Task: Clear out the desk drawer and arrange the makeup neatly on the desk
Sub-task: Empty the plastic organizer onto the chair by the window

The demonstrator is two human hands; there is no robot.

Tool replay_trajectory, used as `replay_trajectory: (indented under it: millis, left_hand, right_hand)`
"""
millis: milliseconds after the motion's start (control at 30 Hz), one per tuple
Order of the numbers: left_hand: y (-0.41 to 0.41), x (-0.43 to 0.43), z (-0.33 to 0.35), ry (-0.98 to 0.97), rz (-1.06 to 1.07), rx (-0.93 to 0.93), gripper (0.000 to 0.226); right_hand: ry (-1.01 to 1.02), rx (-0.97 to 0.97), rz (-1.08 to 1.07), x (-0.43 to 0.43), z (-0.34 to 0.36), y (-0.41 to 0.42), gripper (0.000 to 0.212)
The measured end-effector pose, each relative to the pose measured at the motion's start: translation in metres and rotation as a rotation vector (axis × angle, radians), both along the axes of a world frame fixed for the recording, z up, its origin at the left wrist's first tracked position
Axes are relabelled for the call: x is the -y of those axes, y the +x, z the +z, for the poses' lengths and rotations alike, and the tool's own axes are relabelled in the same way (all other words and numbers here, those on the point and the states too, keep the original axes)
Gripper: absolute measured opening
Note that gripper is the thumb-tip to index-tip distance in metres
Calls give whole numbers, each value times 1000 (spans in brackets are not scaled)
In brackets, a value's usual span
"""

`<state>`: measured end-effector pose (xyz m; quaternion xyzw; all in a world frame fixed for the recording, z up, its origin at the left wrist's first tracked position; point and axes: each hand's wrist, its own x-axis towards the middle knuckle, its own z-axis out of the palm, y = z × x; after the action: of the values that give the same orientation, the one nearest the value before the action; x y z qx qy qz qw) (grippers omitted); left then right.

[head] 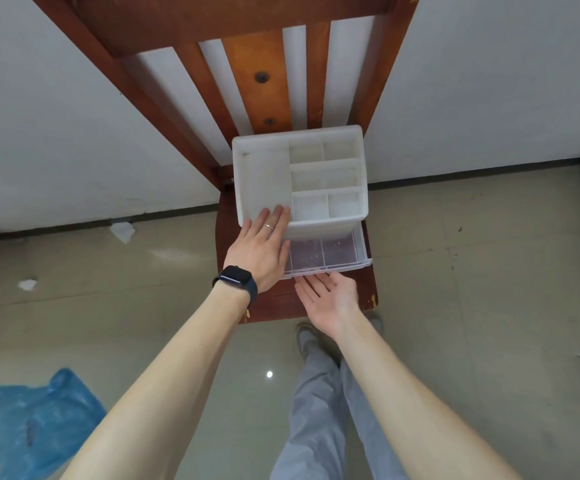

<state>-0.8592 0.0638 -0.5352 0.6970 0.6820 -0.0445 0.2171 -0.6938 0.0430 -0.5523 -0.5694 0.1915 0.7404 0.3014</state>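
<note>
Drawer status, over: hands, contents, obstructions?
Left hand flat on organizer top; right hand open, palm up at drawer front. Drawer pulled out, looks empty. Nothing blocking.

White plastic compartmented organiser (267, 181) on brown wooden chair (225, 233), clear plastic drawer (330, 252) jutting from its front, blue plastic bag (32, 424) on floor (454, 306), left.

White organizer (264, 181); clear drawer (337, 253) open, seemingly empty.

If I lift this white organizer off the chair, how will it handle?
Probably light: the organizer shows only empty compartments. Likely stiff, being moulded plastic. Its clear drawer stands pulled out, so it may slide further if tilted forward.
</note>
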Motion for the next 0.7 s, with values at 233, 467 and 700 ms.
replay_trajectory:
  millis: [233,467,700]
  left_hand:
    - [-13,-1,-2,19,-127,-41,83]
    - [-13,-8,1,110,-190,-109,70]
    - [-16,-18,15,279,-286,-232,65]
  right_hand:
    - [57,25,176,-21,1,3,26]
    - [150,-48,57,-40,6,28,28]
    - [226,-108,61,-71,19,18,29]
